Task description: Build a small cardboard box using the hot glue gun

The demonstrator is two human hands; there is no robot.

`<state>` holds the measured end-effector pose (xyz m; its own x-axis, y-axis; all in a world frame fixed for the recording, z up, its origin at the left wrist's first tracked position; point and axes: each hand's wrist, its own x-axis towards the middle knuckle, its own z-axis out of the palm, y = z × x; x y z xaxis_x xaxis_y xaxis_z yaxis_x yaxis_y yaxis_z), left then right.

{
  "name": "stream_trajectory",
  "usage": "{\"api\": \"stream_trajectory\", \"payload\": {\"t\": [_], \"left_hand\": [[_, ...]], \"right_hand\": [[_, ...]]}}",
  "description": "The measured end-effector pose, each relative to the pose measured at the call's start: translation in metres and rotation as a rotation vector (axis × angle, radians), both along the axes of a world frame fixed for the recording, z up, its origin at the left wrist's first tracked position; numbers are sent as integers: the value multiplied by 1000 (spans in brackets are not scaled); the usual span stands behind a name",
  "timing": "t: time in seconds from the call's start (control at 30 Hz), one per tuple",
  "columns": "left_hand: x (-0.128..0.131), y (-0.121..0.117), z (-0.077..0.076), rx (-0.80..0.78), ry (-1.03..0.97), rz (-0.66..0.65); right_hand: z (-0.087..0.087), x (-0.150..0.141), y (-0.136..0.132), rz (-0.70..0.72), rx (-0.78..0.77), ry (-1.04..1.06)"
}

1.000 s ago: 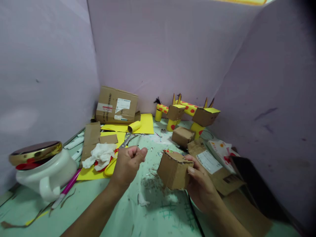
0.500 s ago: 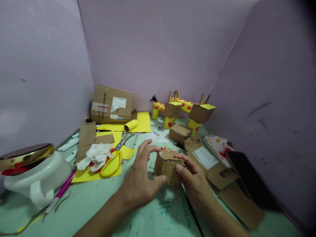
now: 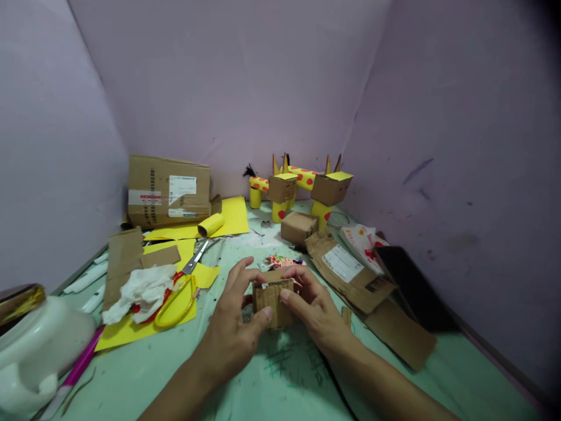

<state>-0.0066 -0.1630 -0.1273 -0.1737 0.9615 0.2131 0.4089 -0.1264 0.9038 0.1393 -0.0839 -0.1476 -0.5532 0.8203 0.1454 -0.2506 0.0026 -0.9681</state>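
Note:
Between my hands, near the middle of the table, is a small cardboard box (image 3: 275,304) with rough cut edges. My left hand (image 3: 239,313) curves round its left side, thumb against the front and fingers at the upper edge. On the other side, my right hand (image 3: 313,304) grips the box, its thumb on the front face and fingers over the top. Just behind the box lies a crumpled patterned wrapper (image 3: 284,261), partly covered by the fingers. Farther back sits another small cardboard box (image 3: 298,228), closed.
Two giraffe-like figures, a smaller one (image 3: 283,188) and a larger one (image 3: 332,190), stand at the back. On the left are yellow-handled scissors (image 3: 175,310), crumpled tissue (image 3: 146,286), a big carton (image 3: 169,193) and a white pot (image 3: 48,345). Flattened cardboard (image 3: 350,275) and a dark flat panel (image 3: 416,286) lie right.
The view has swung rightward, so everything sits farther left. My left fingers have closed in on the small box, which has turned so its front faces me more squarely.

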Motion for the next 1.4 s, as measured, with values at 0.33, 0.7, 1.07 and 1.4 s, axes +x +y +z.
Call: {"api": "stream_trajectory", "payload": {"t": [0.33, 0.7, 1.07, 1.4], "left_hand": [[-4, 2, -3, -25, -80, -12], [-4, 4, -6, -1, -161, -4], [-42, 17, 20, 118, -471, 502], [-43, 6, 25, -55, -264, 505]], "right_hand": [[-5, -1, -2, -12, 48, -13], [-4, -2, 0, -26, 75, -29], [-2, -1, 1, -86, 9, -58], [-4, 1, 7, -136, -27, -24]]}}
